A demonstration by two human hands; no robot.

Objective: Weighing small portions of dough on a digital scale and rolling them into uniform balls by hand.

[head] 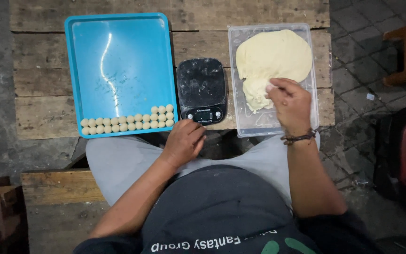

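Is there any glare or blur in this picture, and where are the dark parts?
Head view: a wavy white glare streak runs down the blue plastic tray; the pale dough mass is brightly lit; the right hand looks slightly soft; the corners fall dark.

**A makeshift outdoor dough station**

We're looking at an improvised food-prep spot: rough wooden planks (38,89) serve as the table, paving stones (358,56) lie underneath, with a kitchen scale (201,89), a blue tray (118,61) and a dough tub (278,124).
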